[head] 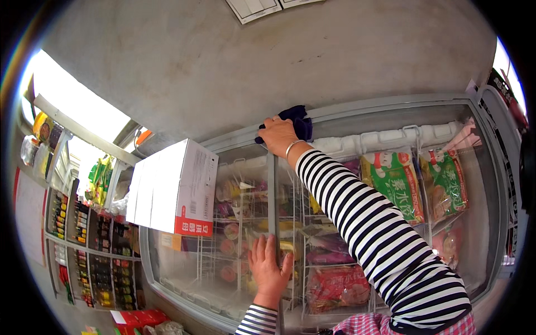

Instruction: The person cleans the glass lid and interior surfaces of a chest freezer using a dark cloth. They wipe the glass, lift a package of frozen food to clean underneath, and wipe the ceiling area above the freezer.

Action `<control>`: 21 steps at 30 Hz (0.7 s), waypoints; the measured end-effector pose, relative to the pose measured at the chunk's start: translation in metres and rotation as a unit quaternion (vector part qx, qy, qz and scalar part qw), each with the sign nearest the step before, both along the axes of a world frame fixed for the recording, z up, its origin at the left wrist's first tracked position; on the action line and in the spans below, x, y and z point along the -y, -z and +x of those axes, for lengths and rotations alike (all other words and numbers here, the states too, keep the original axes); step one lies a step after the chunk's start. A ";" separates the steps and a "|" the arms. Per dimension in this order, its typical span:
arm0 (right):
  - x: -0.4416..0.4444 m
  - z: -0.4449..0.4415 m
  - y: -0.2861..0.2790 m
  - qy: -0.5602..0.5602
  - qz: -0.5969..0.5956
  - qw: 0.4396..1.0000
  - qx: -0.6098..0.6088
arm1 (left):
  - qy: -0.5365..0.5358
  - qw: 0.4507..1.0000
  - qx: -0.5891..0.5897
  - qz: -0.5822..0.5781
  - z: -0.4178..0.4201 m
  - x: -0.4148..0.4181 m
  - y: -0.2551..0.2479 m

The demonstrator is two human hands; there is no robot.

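Note:
My right hand [277, 136] is pressing a dark purple cloth [302, 122] against the far frame of a chest freezer [377, 106] with sliding glass lids. A bracelet circles that wrist, and the striped sleeve reaches across the right half of the freezer. Closer to me, my left hand [268, 268] lies flat, thumb spread, on the glass beside the grey middle rail [273, 197], holding nothing. Under the glass I see wire baskets with green bags of frozen dumplings [393, 184], a red bag [337, 289] and other packs, partly hidden by my right arm.
A white and red cardboard box [167, 188] stands on the freezer's left part. Shelves of bottles [104, 259] are further left, with a red box [140, 318] at the lower left. A grey wall [272, 67] rises behind the freezer.

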State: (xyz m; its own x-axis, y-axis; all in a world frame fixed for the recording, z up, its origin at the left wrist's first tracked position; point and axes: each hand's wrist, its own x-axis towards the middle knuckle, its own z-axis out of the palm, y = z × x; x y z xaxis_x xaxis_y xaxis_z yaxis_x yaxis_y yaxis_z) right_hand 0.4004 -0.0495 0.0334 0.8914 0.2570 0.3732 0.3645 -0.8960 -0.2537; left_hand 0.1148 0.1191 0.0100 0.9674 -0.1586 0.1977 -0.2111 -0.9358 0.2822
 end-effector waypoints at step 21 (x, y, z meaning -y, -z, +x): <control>0.033 0.002 0.002 0.108 -0.053 0.993 0.011 | 0.023 1.000 0.004 -0.003 0.001 0.005 -0.003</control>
